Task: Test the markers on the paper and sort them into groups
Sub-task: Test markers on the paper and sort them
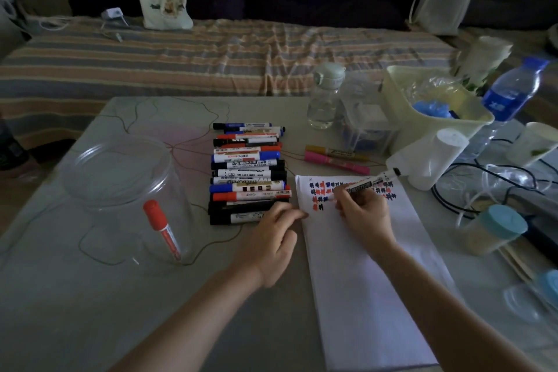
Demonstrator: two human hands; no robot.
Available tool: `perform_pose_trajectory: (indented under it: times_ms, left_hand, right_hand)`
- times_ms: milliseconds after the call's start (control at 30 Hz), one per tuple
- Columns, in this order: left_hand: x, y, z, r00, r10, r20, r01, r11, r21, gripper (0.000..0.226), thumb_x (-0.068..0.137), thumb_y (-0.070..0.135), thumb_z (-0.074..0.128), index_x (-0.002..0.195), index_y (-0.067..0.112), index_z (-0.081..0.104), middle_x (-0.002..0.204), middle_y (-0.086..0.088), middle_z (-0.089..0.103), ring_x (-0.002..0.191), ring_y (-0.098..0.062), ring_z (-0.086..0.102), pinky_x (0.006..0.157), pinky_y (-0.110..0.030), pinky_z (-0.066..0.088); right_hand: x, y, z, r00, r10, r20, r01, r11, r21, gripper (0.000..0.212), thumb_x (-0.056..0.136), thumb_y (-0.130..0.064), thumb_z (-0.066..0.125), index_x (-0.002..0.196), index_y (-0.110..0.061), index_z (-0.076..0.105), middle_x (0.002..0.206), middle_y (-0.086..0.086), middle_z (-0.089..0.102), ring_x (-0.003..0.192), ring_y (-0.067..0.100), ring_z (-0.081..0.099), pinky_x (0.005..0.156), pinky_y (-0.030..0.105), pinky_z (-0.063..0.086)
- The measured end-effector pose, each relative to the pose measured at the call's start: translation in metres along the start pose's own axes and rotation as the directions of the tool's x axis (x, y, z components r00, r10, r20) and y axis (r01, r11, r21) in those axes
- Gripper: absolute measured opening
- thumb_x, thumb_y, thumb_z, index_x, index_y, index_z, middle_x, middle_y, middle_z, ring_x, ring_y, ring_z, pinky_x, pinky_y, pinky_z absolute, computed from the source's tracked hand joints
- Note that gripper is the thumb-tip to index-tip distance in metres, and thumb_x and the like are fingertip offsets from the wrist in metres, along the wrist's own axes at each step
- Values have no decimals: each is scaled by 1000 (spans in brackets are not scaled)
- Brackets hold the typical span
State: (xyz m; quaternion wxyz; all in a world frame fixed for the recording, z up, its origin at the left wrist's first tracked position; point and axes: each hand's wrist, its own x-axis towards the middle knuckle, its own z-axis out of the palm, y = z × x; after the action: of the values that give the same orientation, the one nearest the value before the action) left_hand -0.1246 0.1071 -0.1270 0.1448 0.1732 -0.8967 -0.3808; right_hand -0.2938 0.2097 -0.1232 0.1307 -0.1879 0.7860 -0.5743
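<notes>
Presently, right hand [363, 214] grips a black-capped marker [367, 183], tip down on the paper [371, 266], barrel slanting up and to the right. Tip sits among rows of small red, blue and black test marks [324, 195] at the paper's far end; the near part of the sheet is unmarked. Left hand [276, 238] holds nothing, fingers loosely extended, fingertips at the paper's left edge and just beside the nearest markers of the row.

Row of markers [249, 174] lies on the bench [90, 311] left of the paper, side by side, black, blue and red caps mixed. Two more, a yellow marker [335, 152] and a pink marker [336, 162], lie apart just beyond the paper's far edge. One red marker [163, 228] stands tilted inside a clear glass jar [126, 196] at the left of the bench.

Right side of bench: clear water bottle with pale lid [324, 96], pale yellow bin [434, 106] holding plastic wrap and something blue, blue-labelled bottle [510, 93], white cup on its side [428, 157], black cables [471, 187], blue-lidded container [495, 229]. Beyond the bench, a striped bed [181, 57] with a printed tote bag [164, 3].
</notes>
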Motion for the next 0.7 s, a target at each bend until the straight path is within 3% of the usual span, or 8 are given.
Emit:
perform_pose_trajectory:
  times_ms: [67,133,200,300,367,500,567,700]
  left_hand:
    - [-5,5,-4,995,-96,22,98,990,-98,34,98,7,38,123,24,54,127,11,41,115,1,43,90,-3,30]
    - [-13,11,-9,984,-176,3,171,956,-240,33,98,4,41,110,30,58,124,10,44,115,5,44,88,2,31]
    - [-24,18,-16,972,-236,-14,211,895,-394,29,98,11,50,108,36,62,124,13,51,107,10,51,80,-3,42]
    - [-36,29,-27,938,-334,-94,223,788,-574,28,91,10,64,100,36,66,113,12,64,102,-1,61,72,-12,48]
    - [-41,37,-34,869,-465,-172,213,663,-718,26,85,0,69,93,25,69,98,2,70,92,-11,66,68,-13,52]
    - [-53,51,-46,751,-660,-6,141,170,-975,16,82,-8,67,92,5,68,85,-10,71,76,-19,68,63,-20,58]
    - [-57,55,-49,741,-670,44,134,83,-987,16,80,-5,69,93,4,70,84,-11,73,73,-17,70,63,-21,59]
    - [-62,64,-54,755,-653,63,134,60,-989,30,64,6,77,94,6,73,88,-11,76,73,-16,72,60,-20,57]
  right_hand:
    - [1,-15,-8,990,120,68,-128,983,132,22,88,-28,71,73,-12,70,57,-4,67,51,4,58,48,16,47]
    - [-6,-31,-17,983,140,118,-160,970,184,23,87,-29,72,77,-9,69,60,-1,65,54,8,58,54,20,51]
    - [-24,-45,-22,980,126,157,-160,959,233,22,86,-28,73,79,-8,68,59,-2,61,53,8,55,55,21,50]
    - [-65,-60,-22,960,109,258,-186,937,294,15,87,-19,71,92,-5,71,63,-1,61,56,7,55,56,21,50]
    - [-91,-68,-21,946,122,302,-222,919,326,15,87,-16,70,96,-4,71,66,1,64,59,8,58,57,21,51]
    - [-126,-82,-18,931,140,337,-281,865,415,22,92,-25,64,93,-4,72,72,7,68,65,14,62,59,25,52]
    - [-135,-87,-18,935,125,331,-261,875,407,20,94,-24,62,89,-7,72,74,9,69,67,17,62,61,28,51]
    - [-141,-95,-19,951,91,294,-207,897,392,20,93,-25,64,89,-6,70,77,11,72,68,17,62,63,30,50]
